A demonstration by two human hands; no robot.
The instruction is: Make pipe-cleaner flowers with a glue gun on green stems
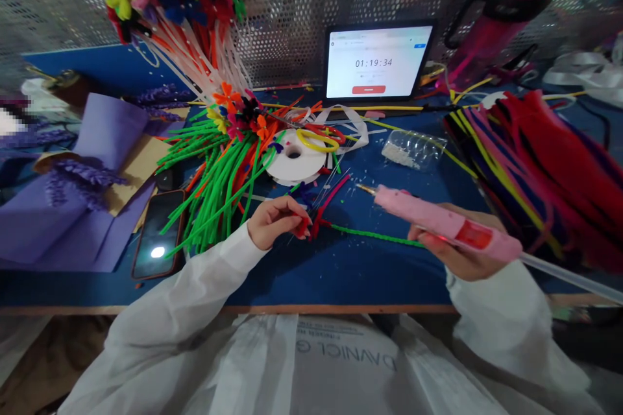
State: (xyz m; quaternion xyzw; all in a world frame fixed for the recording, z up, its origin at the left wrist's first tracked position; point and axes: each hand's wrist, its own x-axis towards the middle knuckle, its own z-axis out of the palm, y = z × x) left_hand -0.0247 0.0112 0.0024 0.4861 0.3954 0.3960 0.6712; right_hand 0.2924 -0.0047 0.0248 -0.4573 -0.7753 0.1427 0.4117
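Note:
My left hand (276, 220) is closed in a pinch on a small red pipe-cleaner piece (311, 225) at the head of a green pipe-cleaner stem (374, 235) that lies across the blue table (341, 272). My right hand (455, 249) grips a pink glue gun (440, 220); its nozzle points left, above the stem and a short way from the red piece. A clear glue stick sticks out of the gun's back toward the right.
A heap of green-stemmed pipe-cleaner flowers (224, 162) lies left of my hands, beside a phone (156, 233) and purple paper (73, 220). A white ribbon spool (294, 155), a tablet (374, 61) showing a timer, a bag of beads (413, 148) and loose pipe cleaners (535, 168) fill the rest.

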